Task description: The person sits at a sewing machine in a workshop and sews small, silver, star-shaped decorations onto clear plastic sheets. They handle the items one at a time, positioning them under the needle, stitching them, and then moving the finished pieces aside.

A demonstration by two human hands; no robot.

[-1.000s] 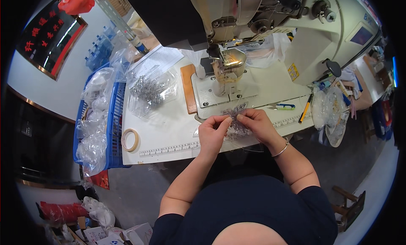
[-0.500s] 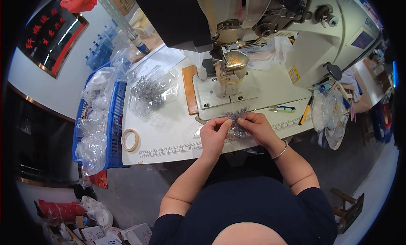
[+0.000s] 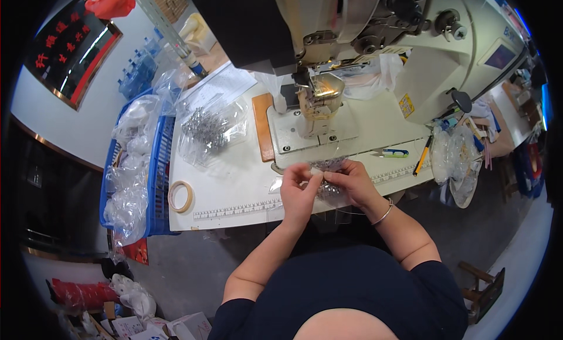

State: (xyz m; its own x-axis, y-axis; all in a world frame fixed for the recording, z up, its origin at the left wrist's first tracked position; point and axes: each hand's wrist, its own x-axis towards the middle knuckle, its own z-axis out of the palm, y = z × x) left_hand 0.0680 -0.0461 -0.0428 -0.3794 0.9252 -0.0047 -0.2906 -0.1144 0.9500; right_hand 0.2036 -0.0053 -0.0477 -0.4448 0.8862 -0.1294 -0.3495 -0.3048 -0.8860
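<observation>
**A small shift at the centre of the frame**

In the head view, we see the silvery piece [image 3: 329, 190] just below centre, over the front edge of the white surface [image 3: 218, 174]. Our right hand's [image 3: 356, 186] grip is closed, thumb and forefinger pinching the piece. Our left hand [image 3: 298, 190] meets it from the left; its forefinger is blurred, so we cannot tell how firmly that grip is closed. Half a second ago both hands were sharper; now the left fingers have moved and the thumbs sit closer together. We judge this to be fine finger handling, apart from the sewing machine [image 3: 437, 76] at upper right. The bag of silvery pieces [image 3: 208, 129] lies unchanged, left of centre.
</observation>
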